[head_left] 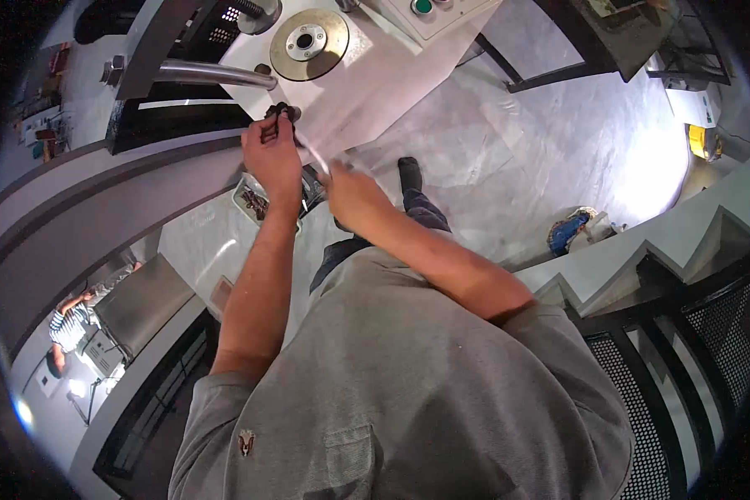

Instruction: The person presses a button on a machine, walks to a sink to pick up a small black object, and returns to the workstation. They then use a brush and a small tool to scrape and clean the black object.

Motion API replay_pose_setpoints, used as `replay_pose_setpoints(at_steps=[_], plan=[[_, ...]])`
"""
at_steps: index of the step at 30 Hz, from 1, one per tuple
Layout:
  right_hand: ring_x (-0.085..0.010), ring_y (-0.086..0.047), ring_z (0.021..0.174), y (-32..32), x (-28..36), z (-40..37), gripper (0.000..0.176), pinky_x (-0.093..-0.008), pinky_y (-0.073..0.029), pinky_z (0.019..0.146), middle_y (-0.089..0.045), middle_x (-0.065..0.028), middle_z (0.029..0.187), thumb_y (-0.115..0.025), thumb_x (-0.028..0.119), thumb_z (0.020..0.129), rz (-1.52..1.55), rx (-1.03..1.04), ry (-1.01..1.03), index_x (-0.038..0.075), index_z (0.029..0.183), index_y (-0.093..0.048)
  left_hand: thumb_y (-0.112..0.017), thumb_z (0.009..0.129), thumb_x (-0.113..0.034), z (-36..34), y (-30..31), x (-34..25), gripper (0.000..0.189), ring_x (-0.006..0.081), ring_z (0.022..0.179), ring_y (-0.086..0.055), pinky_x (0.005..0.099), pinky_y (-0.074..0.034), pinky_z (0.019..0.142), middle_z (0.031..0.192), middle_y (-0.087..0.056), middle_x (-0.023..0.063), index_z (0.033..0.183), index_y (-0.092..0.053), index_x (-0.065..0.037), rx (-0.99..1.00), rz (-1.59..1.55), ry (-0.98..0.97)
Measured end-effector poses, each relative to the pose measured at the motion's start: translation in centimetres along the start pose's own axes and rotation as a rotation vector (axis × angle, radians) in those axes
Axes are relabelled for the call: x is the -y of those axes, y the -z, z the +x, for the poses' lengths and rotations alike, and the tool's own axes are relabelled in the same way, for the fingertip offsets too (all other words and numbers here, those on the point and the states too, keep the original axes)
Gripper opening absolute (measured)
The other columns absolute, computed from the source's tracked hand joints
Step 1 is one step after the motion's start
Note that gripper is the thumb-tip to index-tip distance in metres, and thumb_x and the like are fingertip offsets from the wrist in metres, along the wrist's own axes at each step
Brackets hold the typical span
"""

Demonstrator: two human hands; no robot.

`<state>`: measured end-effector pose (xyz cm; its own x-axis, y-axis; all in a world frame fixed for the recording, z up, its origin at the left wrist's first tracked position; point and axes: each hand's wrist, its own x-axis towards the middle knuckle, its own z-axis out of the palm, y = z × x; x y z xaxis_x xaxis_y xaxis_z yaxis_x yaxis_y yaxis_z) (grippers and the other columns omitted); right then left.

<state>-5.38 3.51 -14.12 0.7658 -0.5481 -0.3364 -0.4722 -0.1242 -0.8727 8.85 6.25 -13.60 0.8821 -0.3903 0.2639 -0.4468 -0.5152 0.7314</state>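
Observation:
At the near edge of a white machine table (375, 71), my left hand (272, 158) pinches a small dark part (282, 111) beside a round metal stub. My right hand (352, 196) is closed, just right of and below the left one, and slightly blurred. From its fist a pale, curved rod (312, 153) runs up toward the dark part; the rod is smeared by motion. Whether its tip touches the part cannot be made out. A round metal disc (310, 44) lies on the table beyond my hands.
A thick metal bar (212, 73) juts in from the left. A panel with a green button (422, 7) stands at the top. Under my hands is a tray of small parts (250, 200). A blue item (568, 232) lies on the floor, right. Another person (68, 325) is far left.

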Motion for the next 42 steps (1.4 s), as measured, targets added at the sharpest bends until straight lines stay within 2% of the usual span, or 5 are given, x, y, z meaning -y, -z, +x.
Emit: replay_pose_setpoints(at_steps=[5, 17, 29, 39, 42], plan=[[-0.0487, -0.062, 0.070, 5.9, 0.9, -3.8, 0.035, -0.0570, -0.048, 0.066, -0.062, -0.0286, 0.070, -0.046, 0.029, 0.099, -0.037, 0.146, -0.117, -0.006, 0.101, -0.053, -0.070, 0.088, -0.015, 1.4, 1.7, 1.3, 0.018, 0.0140, 0.085, -0.062, 0.0284, -0.048, 0.076, 0.097, -0.069, 0.0107, 0.095, -0.071, 0.001, 0.009, -0.200, 0.372], [-0.0506, -0.061, 0.079, 0.9, -0.4, 2.9, 0.040, -0.0573, -0.047, 0.072, -0.062, -0.0321, 0.078, -0.044, 0.031, 0.100, 0.243, 0.005, -0.074, -0.007, 0.099, -0.054, -0.066, 0.081, -0.009, 5.1, 3.9, 1.5, 0.037, 0.0243, 0.098, -0.064, 0.0316, -0.049, 0.089, 0.112, -0.064, 0.0102, 0.117, -0.070, -0.014, 0.585, 0.111, -0.459], [-0.0513, -0.060, 0.082, -1.4, -0.3, 4.4, 0.035, -0.0574, -0.045, 0.070, -0.062, -0.0310, 0.080, -0.040, 0.032, 0.102, 0.351, -0.154, -0.031, -0.002, 0.105, -0.049, -0.073, 0.085, -0.007, -0.1, 0.6, -1.0, 0.022, 0.0092, 0.076, -0.061, 0.0199, -0.047, 0.072, 0.091, -0.069, 0.0070, 0.104, -0.068, 0.003, 0.082, -0.301, 0.334], [-0.0501, -0.058, 0.073, -4.3, -3.9, -2.2, 0.033, -0.0548, -0.042, 0.062, -0.058, -0.0254, 0.073, -0.037, 0.038, 0.104, 0.545, 0.069, -0.125, 0.005, 0.104, -0.041, -0.072, 0.085, -0.004, 1.7, 4.0, 0.9, 0.020, 0.0101, 0.088, -0.061, 0.0226, -0.050, 0.076, 0.091, -0.067, 0.0028, 0.105, -0.070, -0.001, 0.119, -0.118, -0.156], [-0.0126, -0.047, 0.049, -5.5, -3.5, -0.9, 0.031, -0.0305, -0.042, 0.044, -0.045, -0.0013, 0.061, -0.041, 0.037, 0.104, 0.686, 0.066, -0.169, 0.008, 0.094, -0.039, -0.073, 0.083, -0.003, 2.1, 4.0, 3.3, 0.021, 0.0120, 0.090, -0.061, 0.0241, -0.051, 0.078, 0.100, -0.061, 0.0041, 0.103, -0.071, -0.005, 0.472, -0.058, -0.349]])
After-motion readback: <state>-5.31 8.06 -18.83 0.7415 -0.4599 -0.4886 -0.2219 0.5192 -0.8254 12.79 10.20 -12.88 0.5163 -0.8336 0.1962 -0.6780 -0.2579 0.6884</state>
